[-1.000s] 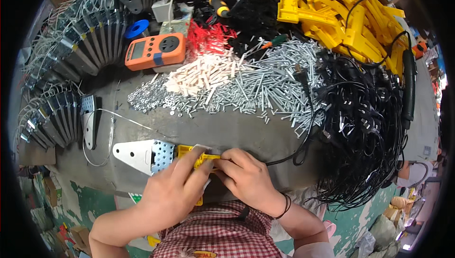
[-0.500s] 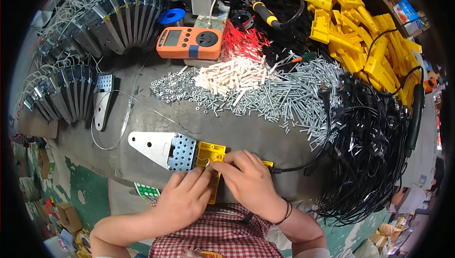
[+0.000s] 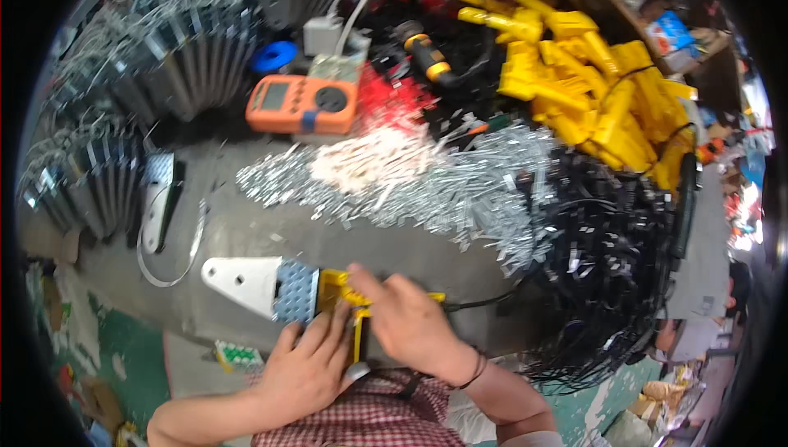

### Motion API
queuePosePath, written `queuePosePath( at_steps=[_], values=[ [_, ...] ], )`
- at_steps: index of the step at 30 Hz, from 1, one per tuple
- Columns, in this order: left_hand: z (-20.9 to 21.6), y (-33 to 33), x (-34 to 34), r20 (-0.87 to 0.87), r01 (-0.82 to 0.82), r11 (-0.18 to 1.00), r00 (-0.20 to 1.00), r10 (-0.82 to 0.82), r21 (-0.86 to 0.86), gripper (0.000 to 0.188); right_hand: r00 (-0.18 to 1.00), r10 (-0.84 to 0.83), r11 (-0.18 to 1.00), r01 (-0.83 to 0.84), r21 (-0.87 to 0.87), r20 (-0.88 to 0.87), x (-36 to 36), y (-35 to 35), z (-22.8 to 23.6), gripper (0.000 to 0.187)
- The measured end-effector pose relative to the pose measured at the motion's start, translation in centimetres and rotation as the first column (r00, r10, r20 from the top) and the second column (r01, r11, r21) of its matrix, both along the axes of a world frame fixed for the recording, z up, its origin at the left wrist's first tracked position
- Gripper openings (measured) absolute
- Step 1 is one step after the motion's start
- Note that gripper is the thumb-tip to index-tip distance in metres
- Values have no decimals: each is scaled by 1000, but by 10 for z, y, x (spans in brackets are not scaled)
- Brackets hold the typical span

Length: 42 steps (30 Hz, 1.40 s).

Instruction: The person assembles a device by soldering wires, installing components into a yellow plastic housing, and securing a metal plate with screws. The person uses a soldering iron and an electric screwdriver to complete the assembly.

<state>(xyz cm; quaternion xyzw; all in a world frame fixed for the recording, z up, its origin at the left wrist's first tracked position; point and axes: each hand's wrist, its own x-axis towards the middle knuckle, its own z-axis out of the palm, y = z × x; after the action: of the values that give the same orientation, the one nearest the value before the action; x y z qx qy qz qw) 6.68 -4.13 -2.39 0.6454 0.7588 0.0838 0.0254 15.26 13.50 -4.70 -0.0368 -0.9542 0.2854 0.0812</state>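
Note:
A yellow plastic casing (image 3: pixel 332 283) lies near the front edge of the table, butted against a perforated metal piece (image 3: pixel 295 291) with a tapered silver plate (image 3: pixel 244 279). My left hand (image 3: pixel 304 365) grips the casing's near side, fingertips at its edge. Across the casing's right part lies my right hand (image 3: pixel 414 324), its index finger stretched over the far rim and the other fingers bent around it. A black cable (image 3: pixel 484 303) leaves the casing's right end. A second yellow strip (image 3: pixel 358 340) points toward my lap. Blur and fingers hide the casing's inside.
Beyond the hands spread piles of screws (image 3: pixel 484 184), white sleeves (image 3: pixel 369 160) and nuts (image 3: pixel 275 176). An orange meter (image 3: pixel 300 104) stands behind. Black cords (image 3: pixel 607 258) and yellow casings (image 3: pixel 607 94) heap at right. Metal assemblies (image 3: pixel 180 69) line the left, with a single plate (image 3: pixel 156 209) nearby.
The whole view has shifted and blurred. My fingertips have come apart from the pinch over the casing's inside; the right index finger now reaches to the far rim, the left fingers lie nearer me.

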Motion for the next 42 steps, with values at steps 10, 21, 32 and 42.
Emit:
queuePosePath(
  at_steps=[10,21,32,42],
  values=[
    [13,-8,8,-29,19,996,999,-21,-88,73,769,-356,257,627,735,-532,-82,241,63,29],
    [1,-5,-3,-62,25,981,997,-37,-192,67,968,-207,978,199,70,143,-13,123,88,34],
    [-8,-7,3,-64,12,993,998,-20,-117,60,943,-333,263,79,-962,-13,43,43,7,38],
    [-17,-18,-2,-4,110,989,994,-110,-96,41,993,-23,1000,23,-4,-112,24,16,-5,55]
  ],
)
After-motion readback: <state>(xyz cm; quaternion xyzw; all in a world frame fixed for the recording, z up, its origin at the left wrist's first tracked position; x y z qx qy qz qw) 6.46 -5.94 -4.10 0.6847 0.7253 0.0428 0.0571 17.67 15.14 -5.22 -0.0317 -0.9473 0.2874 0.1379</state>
